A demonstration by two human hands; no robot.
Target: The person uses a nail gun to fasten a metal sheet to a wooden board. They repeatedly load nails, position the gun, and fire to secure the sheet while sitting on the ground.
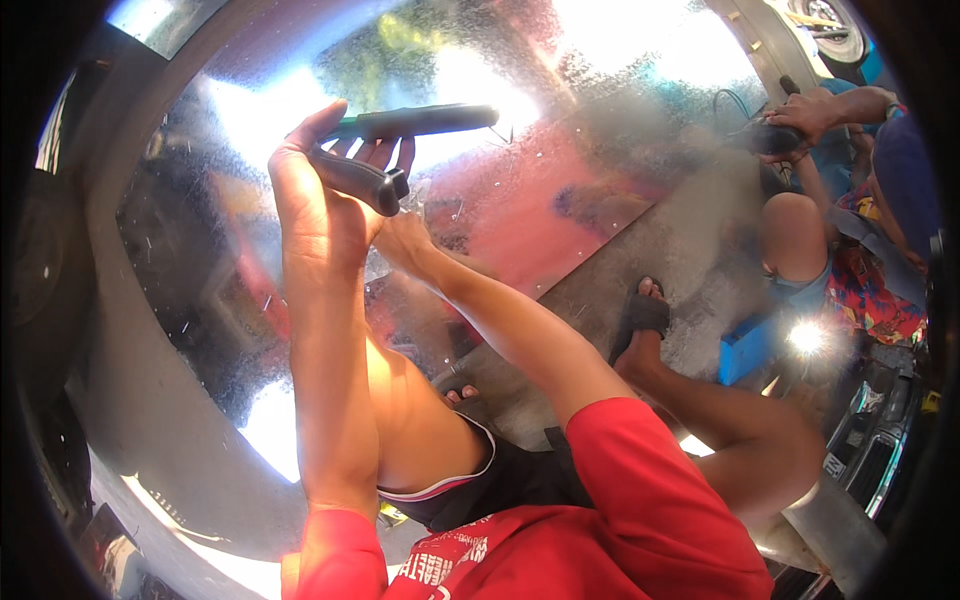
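My left hand is raised, its fingers around a black hand tool with a green part near the thumb. One long black arm of the tool points right; a shorter black handle slants down across the palm. Its exact kind I cannot make out. My right hand reaches in beside the left wrist, which partly covers it; its fingers are hidden. Below both hands spreads a large shiny metal sheet, scratched and full of bright reflections and reddish patches.
At the right a person crouches, gripping a black tool over the sheet's far right. A blue box stands near my sandalled foot. A bright glare and a dark grille-like part lie beyond. A grey curved edge borders the left.
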